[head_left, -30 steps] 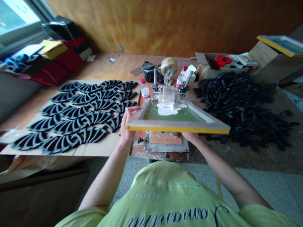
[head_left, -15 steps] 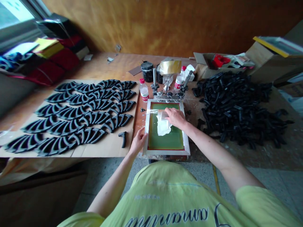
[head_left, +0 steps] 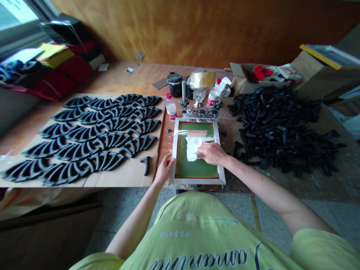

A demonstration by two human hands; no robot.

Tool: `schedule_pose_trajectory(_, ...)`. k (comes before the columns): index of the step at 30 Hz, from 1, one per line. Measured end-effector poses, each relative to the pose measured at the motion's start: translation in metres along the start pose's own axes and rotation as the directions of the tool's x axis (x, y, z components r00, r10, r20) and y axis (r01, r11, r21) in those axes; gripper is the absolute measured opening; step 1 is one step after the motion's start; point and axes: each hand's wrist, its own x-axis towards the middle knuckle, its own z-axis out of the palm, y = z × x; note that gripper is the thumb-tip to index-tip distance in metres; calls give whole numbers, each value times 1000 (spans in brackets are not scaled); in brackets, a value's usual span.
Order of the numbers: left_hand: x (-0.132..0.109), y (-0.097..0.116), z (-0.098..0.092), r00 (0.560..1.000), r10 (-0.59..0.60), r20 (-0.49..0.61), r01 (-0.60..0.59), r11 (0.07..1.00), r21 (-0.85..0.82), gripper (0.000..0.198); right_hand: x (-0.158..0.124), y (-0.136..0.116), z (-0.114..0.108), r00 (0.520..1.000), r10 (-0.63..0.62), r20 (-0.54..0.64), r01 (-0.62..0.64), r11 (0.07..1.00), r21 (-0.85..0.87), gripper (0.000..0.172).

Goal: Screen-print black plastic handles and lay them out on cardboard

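Note:
A silk-screen frame (head_left: 222, 174) with a green mesh lies flat under a metal clamp stand (head_left: 199, 112). My left hand (head_left: 165, 167) grips the frame's left edge, thumb at the rim. A patch of white ink or paste (head_left: 192, 150) covers the middle of the mesh. Just above this patch, a squeegee (head_left: 197, 133) with a brown upper edge rests across the screen. My right hand (head_left: 212, 153) is over the patch's right side, fingers curled together and pointing left. What they hold, if anything, is too small to make out.
Rows of black curved handles (head_left: 112, 140) cover a cardboard sheet (head_left: 112, 180) on the left. A heap of black parts (head_left: 278, 127) lies to the right. Behind the frame stand a bottle (head_left: 170, 107), a dark tub (head_left: 174, 85) and an open carton (head_left: 242, 80).
My right hand has left the squeegee and moved toward me, down to the white patch. The squeegee now shows uncovered on the mesh. My left hand stays at the frame's edge.

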Motion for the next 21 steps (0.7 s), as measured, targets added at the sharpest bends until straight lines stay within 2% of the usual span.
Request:
schedule_pose_trajectory(2, -2, 4, 0, 1000, -11, -1, 11, 999, -42, 60, -1, -6, 7, 997, 60, -55, -62, 998, -27, 18)
schedule_pose_trajectory(5, -4, 7, 0, 1000, -29, 11, 30, 995, -90, 62, -13, -20, 21, 997, 20, -69, -23, 999, -47, 25)
schedule_pose_trajectory(8, -5, 9, 0, 999, -43, 17, 45, 993, -107, 63, -18, -22, 22, 998, -5, -60, 4, 1000, -11, 18)
schedule_pose_trajectory(10, -6, 12, -2, 998, -50, 31, 53, 990, -128, 65, -6, -14, 14, 992, 65, -108, -62, 997, 38, 12)
schedule_pose_trajectory(12, -8, 18, -5, 997, -51, 64, 61, 984, -167, 69, 16, -2, 3, 966, 173, -191, -158, 983, 94, 21)
schedule_pose_trajectory(15, -14, 36, -14, 993, -51, 102, 75, 965, -251, 76, 48, 22, -18, 902, 323, -287, -294, 945, 141, 47)
schedule_pose_trajectory(17, -18, 54, -21, 995, -44, 91, 71, 944, -322, 76, 55, 45, -33, 845, 398, -356, -361, 917, 170, 56)
schedule_pose_trajectory(19, -20, 76, -27, 999, -18, 48, 35, 925, -379, 66, 45, 75, -45, 760, 462, -457, -396, 887, 238, 54)
schedule_pose_trajectory(21, -16, 99, -30, 1000, 25, 0, -22, 903, -428, 56, 23, 105, -49, 634, 540, -553, -443, 840, 313, 45)
